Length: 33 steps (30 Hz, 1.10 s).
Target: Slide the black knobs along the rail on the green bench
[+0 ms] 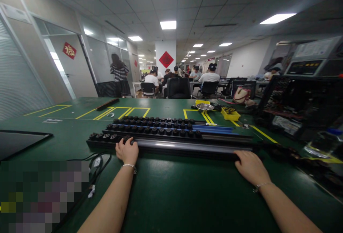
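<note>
A long black rail (pixel 187 146) with a shiny grey channel lies across the table in front of me. Several small black knob-like parts (pixel 105 137) sit in a row at its left end. Curled over one of these, where the row stops, are the fingers of my left hand (pixel 127 151); they partly hide the part. My right hand (pixel 252 167) grips the front edge of the rail near its right end, its fingertips on top. Directly behind are more rails carrying rows of similar black parts (pixel 160 131), one with a blue rail (pixel 214 129) showing.
Yellow tape marks the green table (pixel 182 197). A metal bowl (pixel 205 107) and a yellow bin (pixel 230 114) stand at the back right. Black racks (pixel 292 104) crowd the right side. Cables (pixel 103 165) and a black tray (pixel 24 140) lie left. People sit farther back.
</note>
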### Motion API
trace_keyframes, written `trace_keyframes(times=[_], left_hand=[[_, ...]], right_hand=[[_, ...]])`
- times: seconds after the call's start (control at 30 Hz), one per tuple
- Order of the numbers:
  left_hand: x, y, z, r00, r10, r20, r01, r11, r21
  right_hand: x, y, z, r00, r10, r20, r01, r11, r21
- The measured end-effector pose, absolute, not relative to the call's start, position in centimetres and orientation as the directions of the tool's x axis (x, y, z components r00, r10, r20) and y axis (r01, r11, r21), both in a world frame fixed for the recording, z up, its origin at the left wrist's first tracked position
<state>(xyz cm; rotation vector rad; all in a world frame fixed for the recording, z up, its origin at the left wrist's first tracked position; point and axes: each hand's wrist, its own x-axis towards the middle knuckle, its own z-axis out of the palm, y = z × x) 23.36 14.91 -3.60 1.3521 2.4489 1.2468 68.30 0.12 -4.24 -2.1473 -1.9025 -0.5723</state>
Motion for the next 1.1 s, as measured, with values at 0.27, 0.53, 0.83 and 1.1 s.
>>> trace_keyframes(times=[0.27,0.53,0.83,1.1], left_hand=[[23.14,15.67,-4.51,-0.611,0.723,0.323,0.685,0.277,0.674],[23.23,15.36,-4.36,-0.589,0.738,0.329,0.703,0.267,0.659],[23.60,14.97,-4.18,-0.566,0.744,0.356,0.721,0.238,0.650],[23.85,15.06,-4.41,-0.548,0.743,0.383,0.740,0.218,0.637]], right_hand=[[68.50,0.21,-4.39,0.103,0.909,0.404,0.987,-0.143,0.070],[68.35,0.20,-4.26,0.113,0.911,0.397,0.986,-0.152,0.067],[68.23,0.16,-4.26,0.105,0.905,0.411,0.985,-0.153,0.084],[68.40,0.25,-4.35,0.114,0.907,0.407,0.986,-0.155,0.069]])
